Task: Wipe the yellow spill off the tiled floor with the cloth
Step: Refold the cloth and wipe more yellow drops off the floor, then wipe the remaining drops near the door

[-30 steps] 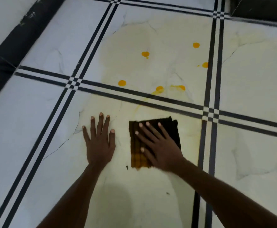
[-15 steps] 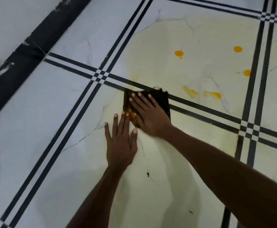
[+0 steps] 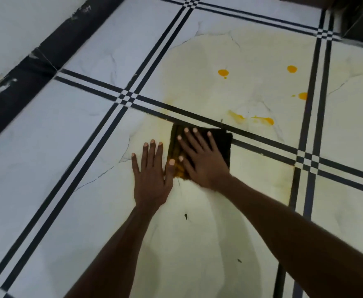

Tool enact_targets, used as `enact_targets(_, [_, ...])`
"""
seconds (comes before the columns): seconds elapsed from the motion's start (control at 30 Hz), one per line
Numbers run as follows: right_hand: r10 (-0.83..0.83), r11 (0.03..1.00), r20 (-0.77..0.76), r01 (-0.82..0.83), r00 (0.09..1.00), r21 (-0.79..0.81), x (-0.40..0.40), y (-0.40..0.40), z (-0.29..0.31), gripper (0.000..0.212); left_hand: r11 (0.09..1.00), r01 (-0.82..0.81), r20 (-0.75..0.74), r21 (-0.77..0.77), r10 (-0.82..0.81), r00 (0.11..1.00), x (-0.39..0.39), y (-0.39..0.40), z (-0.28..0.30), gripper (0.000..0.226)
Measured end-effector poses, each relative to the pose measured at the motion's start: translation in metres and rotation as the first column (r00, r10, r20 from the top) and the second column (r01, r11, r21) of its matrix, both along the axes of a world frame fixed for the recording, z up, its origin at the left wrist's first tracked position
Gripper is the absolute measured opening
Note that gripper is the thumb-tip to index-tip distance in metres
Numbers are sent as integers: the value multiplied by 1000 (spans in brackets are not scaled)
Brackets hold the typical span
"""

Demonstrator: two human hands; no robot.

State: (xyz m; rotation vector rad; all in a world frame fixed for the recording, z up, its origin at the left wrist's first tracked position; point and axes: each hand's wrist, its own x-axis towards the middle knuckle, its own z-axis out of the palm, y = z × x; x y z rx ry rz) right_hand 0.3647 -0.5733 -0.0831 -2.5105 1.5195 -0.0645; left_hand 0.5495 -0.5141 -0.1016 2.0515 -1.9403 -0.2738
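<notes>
Both our hands lie flat on the tiled floor (image 3: pixel 47 136). Our right hand (image 3: pixel 202 160) presses down on the cloth (image 3: pixel 224 143) with its fingers spread and straight, the fingertips reaching toward the far edge of the fabric. Our left hand (image 3: pixel 151 179) rests palm down on bare tile just beside the cloth, fingers straight and close together, the thumb touching or nearly touching the cloth's near left corner; we cannot tell which.

The cloth is dark and folded into a rough square, with yellow staining along its left side and near corner. Its far edge lies against the black double stripe (image 3: pixel 262 138) that runs across the floor between the tiles.

Beyond that stripe, on the next tile, the yellow spill (image 3: pixel 262 120) shows as two smeared patches near the stripe, close to the cloth's far right corner. Three rounder drops (image 3: pixel 223 72) lie farther away, one near the tile's middle and two toward its right edge. A pale yellowish film covers the tile around the drops and the tile under our hands. A black skirting band (image 3: pixel 25 78) borders the floor at the upper left.
</notes>
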Motion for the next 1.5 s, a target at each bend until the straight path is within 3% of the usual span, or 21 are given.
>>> enact_targets(0.13, [160,977,100,-172,982,126,-45,58,7,63,1000,-2,-22,-9,2,1000,0,1,6,78])
enact_targets(0.27, [-114,979,281,60,953,196,-85,31,21,56,1000,-10,12,-13,10,1000,-3,0,7,80])
enact_targets(0.47, [-256,946,-12,253,967,200,-89,7,47,54,1000,6,-71,14,-5,997,-25,-2,22,70])
enact_targets(0.63, [-321,893,-13,307,947,330,-90,16,52,35,986,0,-94,165,16,995,-72,-24,54,41])
enact_targets(0.73, [-322,905,62,288,945,314,-97,14,58,20,974,37,-141,225,-5,990,-81,-34,64,25])
enact_targets(0.8, [-364,903,195,294,911,312,-104,10,73,17,972,25,-362,234,64,930,-77,-43,79,21])
enact_targets(0.9, [-389,911,339,302,857,282,-112,2,116,10,982,64,-647,178,68,759,-65,-56,123,22])
enact_targets(1.0, [-345,936,428,272,836,222,-116,0,163,7,987,150,-761,57,-55,647,-48,-61,164,22])
enact_targets(1.07, [-308,948,408,245,859,201,-117,4,181,11,974,224,-784,12,-130,607,-37,-62,178,27])
enact_targets(1.17, [-258,954,248,206,934,217,-113,13,184,23,942,330,-724,58,-188,664,-27,-60,179,20])
enact_targets(1.27, [-140,952,9,132,990,277,-104,28,158,24,851,446,-603,277,-207,770,-15,-48,147,27])
enact_targets(1.33, [-27,913,-145,83,989,399,-93,42,134,20,770,493,-485,404,-277,830,-1,-36,116,33])
enact_targets(1.4, [7,869,-214,99,977,484,-81,52,110,26,816,391,-415,426,-208,886,17,-24,88,39])
enact_targets(1.43, [-43,878,-203,134,978,460,-77,55,101,28,874,294,-387,387,-135,912,24,-19,78,40])
enact_targets(1.5, [-191,936,-39,194,981,294,-68,53,82,28,975,84,-319,204,-15,948,38,-16,64,34])
